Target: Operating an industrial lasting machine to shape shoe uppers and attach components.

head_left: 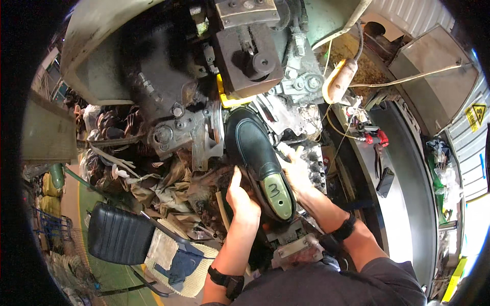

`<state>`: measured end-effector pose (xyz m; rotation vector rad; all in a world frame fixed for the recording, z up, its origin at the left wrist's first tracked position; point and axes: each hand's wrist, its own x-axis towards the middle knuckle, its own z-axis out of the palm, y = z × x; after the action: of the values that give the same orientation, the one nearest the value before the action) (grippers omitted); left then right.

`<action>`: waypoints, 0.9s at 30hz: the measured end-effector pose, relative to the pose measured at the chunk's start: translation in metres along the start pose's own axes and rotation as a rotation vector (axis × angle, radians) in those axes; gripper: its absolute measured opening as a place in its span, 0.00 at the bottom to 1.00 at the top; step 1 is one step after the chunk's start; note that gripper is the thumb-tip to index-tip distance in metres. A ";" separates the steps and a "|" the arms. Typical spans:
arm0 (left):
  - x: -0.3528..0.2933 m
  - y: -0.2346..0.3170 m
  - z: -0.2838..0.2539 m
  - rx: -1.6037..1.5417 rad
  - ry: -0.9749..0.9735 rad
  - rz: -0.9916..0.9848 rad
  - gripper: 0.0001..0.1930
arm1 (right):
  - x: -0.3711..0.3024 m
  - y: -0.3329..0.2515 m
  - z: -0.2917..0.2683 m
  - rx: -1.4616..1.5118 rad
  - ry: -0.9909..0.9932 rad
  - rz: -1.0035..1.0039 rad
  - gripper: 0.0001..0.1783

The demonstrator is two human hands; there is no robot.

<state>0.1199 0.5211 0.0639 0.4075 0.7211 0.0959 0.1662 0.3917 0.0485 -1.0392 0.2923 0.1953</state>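
A black leather shoe upper [248, 140] is stretched over a green shoe last [278, 196], whose bare top shows at the heel end. Its toe points away from me, up against a yellow part [229, 98] of a large metal machine [250, 56]. My left hand [241, 200] grips the left side near the heel, thumb up along the edge. On the right side, my right hand [297, 172] is closed around the shoe near its middle. The undersides of the fingers and the sole are hidden.
A black padded chair [121, 233] stands at the lower left by brown cloth scraps [168, 183]. To the right runs a dark-edged bench [395, 204] with a red tool [376, 137] and a small black object [385, 182]. A cable-hung control grip [341, 81] dangles at the upper right.
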 end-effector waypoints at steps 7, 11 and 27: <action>0.013 -0.012 -0.010 0.009 -0.050 0.002 0.16 | 0.013 0.016 -0.013 -0.064 0.026 -0.071 0.29; 0.024 -0.017 -0.013 0.025 -0.018 0.081 0.16 | 0.019 0.023 -0.016 -0.168 0.012 -0.154 0.32; 0.052 -0.027 -0.024 0.088 0.036 0.355 0.14 | 0.042 0.050 -0.020 0.016 -0.046 -0.261 0.48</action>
<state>0.1416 0.5161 0.0043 0.6164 0.6840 0.4080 0.1880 0.3997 -0.0157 -1.0449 0.1146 -0.0182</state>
